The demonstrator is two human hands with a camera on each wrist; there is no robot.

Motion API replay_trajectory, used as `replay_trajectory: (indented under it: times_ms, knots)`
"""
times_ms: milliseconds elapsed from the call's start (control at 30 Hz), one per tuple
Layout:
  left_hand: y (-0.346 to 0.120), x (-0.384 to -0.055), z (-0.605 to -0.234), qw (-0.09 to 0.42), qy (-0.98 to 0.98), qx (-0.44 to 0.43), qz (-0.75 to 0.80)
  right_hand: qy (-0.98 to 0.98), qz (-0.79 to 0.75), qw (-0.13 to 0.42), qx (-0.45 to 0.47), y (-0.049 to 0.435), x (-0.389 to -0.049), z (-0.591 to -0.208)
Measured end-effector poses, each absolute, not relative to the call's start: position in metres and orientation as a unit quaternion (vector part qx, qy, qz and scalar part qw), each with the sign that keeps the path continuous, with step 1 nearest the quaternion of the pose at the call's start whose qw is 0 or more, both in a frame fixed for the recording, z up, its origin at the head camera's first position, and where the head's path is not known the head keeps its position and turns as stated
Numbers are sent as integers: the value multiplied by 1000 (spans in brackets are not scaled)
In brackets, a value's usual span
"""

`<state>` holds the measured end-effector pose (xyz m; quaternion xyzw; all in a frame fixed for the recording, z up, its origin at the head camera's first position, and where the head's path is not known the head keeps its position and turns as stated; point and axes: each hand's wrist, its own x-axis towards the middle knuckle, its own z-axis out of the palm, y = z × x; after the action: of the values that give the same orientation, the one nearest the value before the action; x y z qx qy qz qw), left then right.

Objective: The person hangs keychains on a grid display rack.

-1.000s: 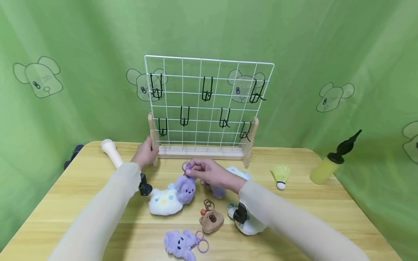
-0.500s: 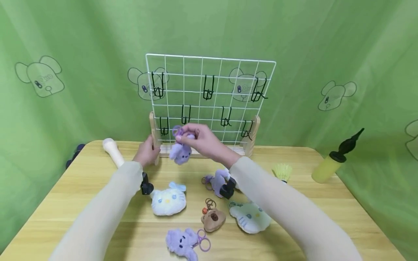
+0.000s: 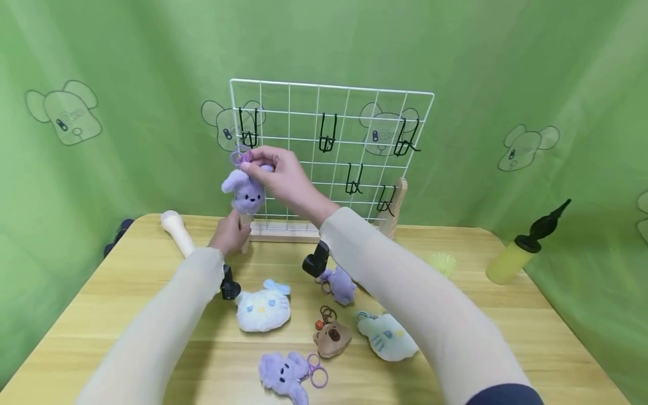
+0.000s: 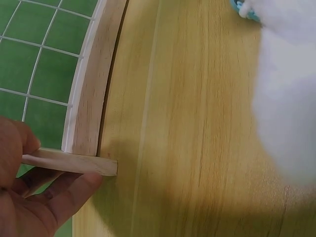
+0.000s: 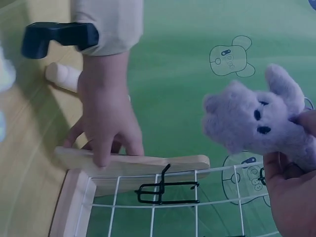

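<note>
My right hand [image 3: 283, 177] pinches a purple plush keychain [image 3: 249, 197] near its purple ring [image 3: 236, 158]. The plush hangs in front of the left side of a white wire grid rack [image 3: 329, 86], below the top-left black hook [image 3: 249, 138]. In the right wrist view the plush's face [image 5: 259, 118] shows beside the holding fingers. My left hand [image 3: 230, 233] grips the rack's left wooden side support [image 4: 89, 163], thumb on one face and fingers on the other. Some lower-left hooks are hidden behind the right hand.
On the wooden table lie a white cat plush [image 3: 263, 310], a brown plush [image 3: 331, 339], a pale green cat plush [image 3: 387, 337] and two purple plushes [image 3: 283, 374]. A white microphone-shaped object [image 3: 177, 232] lies left. Right are a yellow shuttlecock [image 3: 442, 263] and a yellow pump [image 3: 508, 261].
My right hand has lifted the purple plush keychain off the table and carried it up and left to the grid. The left hand keeps its grip on the side support.
</note>
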<state>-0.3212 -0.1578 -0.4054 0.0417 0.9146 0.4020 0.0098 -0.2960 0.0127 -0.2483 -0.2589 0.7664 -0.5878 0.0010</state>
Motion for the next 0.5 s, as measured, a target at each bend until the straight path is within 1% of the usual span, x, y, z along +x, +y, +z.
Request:
replay_trajectory:
  times_ms: [233,500]
  knots:
    - [-155,-324,-404,16,907,37,419,759,-614,-16,-218,3,-306,-239]
    - [-157,-321,-405,5,900,49,433,762,-622,-12,-177,-9,-319,-238]
